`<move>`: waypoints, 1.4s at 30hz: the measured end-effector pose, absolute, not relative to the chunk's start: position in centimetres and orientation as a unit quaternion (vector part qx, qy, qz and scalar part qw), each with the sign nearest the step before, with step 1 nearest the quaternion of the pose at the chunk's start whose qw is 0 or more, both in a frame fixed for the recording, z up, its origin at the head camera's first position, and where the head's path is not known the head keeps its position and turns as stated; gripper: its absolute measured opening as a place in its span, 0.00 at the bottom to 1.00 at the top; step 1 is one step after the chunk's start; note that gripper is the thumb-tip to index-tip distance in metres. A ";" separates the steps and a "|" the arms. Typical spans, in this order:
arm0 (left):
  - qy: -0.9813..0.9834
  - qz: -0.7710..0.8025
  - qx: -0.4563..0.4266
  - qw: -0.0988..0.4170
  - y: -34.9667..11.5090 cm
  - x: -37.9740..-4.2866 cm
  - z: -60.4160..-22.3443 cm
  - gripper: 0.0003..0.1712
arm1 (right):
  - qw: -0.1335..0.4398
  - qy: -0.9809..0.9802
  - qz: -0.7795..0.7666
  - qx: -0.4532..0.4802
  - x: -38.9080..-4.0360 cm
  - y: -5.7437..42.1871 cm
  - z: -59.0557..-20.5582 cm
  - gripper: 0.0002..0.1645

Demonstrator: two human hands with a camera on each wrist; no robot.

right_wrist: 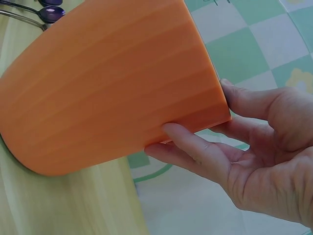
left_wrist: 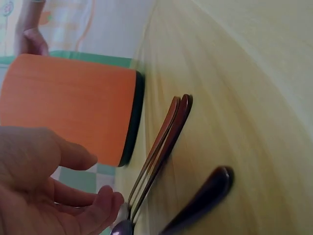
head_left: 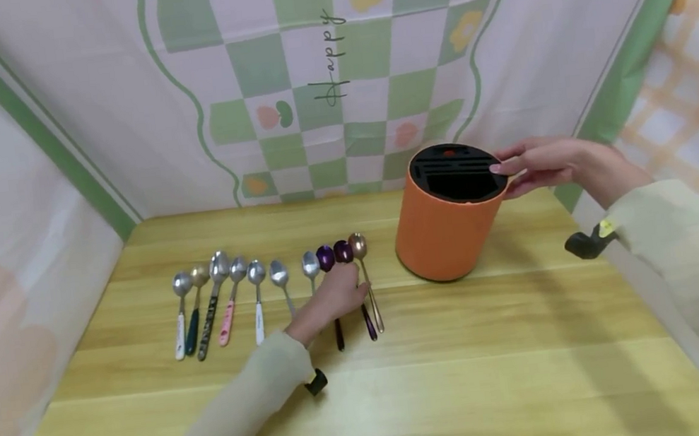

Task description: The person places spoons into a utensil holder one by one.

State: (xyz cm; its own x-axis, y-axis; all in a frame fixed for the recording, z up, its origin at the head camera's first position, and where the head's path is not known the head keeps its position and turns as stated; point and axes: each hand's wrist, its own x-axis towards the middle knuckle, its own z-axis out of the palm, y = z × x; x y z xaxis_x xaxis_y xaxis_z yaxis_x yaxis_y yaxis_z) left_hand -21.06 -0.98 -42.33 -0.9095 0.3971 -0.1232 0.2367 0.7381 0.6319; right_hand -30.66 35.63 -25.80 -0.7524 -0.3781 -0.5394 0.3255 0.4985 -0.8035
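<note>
An orange knife holder [head_left: 443, 226] with a black slotted top [head_left: 445, 158] stands upright on the table. My right hand [head_left: 545, 163] grips its upper right side, thumb at the rim and fingers against the wall, as the right wrist view shows. My left hand [head_left: 335, 294] hovers over two purple spoons [head_left: 343, 250], thumb and fingers apart with nothing between them. Just to their right lies a rose-gold spoon [head_left: 358, 247], its bowl pointing away. In the left wrist view a dark handle [left_wrist: 200, 200] lies below that hand.
Left of the hand, several more spoons lie in a row: one with a black patterned handle [head_left: 209, 325], one pink-handled spoon [head_left: 227, 322], and a white-handled spoon [head_left: 259, 320] among them. A printed cloth [head_left: 364, 53] hangs behind the wooden table [head_left: 443, 379].
</note>
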 end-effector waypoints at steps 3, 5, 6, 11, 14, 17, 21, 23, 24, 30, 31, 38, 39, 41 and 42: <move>0.934 0.296 0.163 0.119 -0.2 -21.5 -42.7 0.19 | 0.353 0.787 -0.505 -0.014 -30.7 35.2 -25.9 0.41; 0.942 0.275 0.156 0.114 0.2 -21.8 -42.9 0.20 | 0.354 0.785 -0.509 -0.012 -30.7 34.9 -25.9 0.41; 0.945 0.266 0.157 0.111 0.4 -21.9 -43.1 0.20 | 0.354 0.784 -0.510 -0.010 -30.7 34.8 -26.0 0.41; 0.956 0.224 0.158 0.107 1.3 -22.5 -43.5 0.13 | 0.352 0.785 -0.509 -0.002 -30.6 34.6 -25.9 0.41; 0.966 0.180 0.154 0.106 1.9 -22.9 -43.6 0.10 | 0.350 0.789 -0.505 -0.002 -30.6 34.7 -25.9 0.41; 0.970 0.151 0.147 0.119 2.5 -23.3 -43.6 0.09 | 0.350 0.793 -0.499 -0.007 -30.6 34.8 -25.9 0.42; 0.970 0.138 0.145 0.134 3.0 -23.6 -43.6 0.10 | 0.355 0.795 -0.492 -0.019 -30.5 35.0 -26.0 0.42; 0.970 0.135 0.148 0.135 3.1 -23.7 -43.7 0.10 | 0.354 0.796 -0.491 -0.020 -30.5 35.0 -26.0 0.42; 0.969 0.141 0.146 0.138 3.1 -23.8 -43.7 0.10 | 0.352 0.797 -0.491 -0.020 -30.4 35.0 -26.0 0.42; 0.952 0.220 0.127 0.168 2.9 -24.1 -43.7 0.14 | 0.342 0.807 -0.481 -0.013 -30.3 34.7 -25.8 0.42; 0.948 0.237 0.121 0.173 2.9 -24.1 -43.5 0.15 | 0.342 0.807 -0.481 -0.014 -30.3 34.7 -25.8 0.42; 0.925 0.323 0.125 0.154 2.2 -23.7 -41.3 0.13 | 0.348 0.801 -0.487 -0.019 -30.2 34.7 -25.7 0.43; 0.921 0.338 0.130 0.147 2.0 -23.5 -41.0 0.12 | 0.348 0.802 -0.485 -0.017 -30.1 34.7 -25.7 0.43; 0.910 0.366 0.142 0.134 1.6 -23.2 -40.5 0.10 | 0.347 0.803 -0.484 -0.014 -30.1 34.9 -25.7 0.43; 0.905 0.378 0.150 0.125 1.4 -23.1 -40.3 0.11 | 0.347 0.804 -0.483 -0.014 -30.0 34.9 -25.7 0.42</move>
State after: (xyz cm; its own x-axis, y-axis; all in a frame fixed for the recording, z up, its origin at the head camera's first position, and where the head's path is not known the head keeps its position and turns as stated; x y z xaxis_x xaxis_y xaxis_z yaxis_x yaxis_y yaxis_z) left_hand -23.08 1.44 -40.32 -0.9240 0.3654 -0.1128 0.1766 0.6693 0.7217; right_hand -30.01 34.91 -25.67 -0.7593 -0.3565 -0.5443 0.3128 0.5335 -0.7858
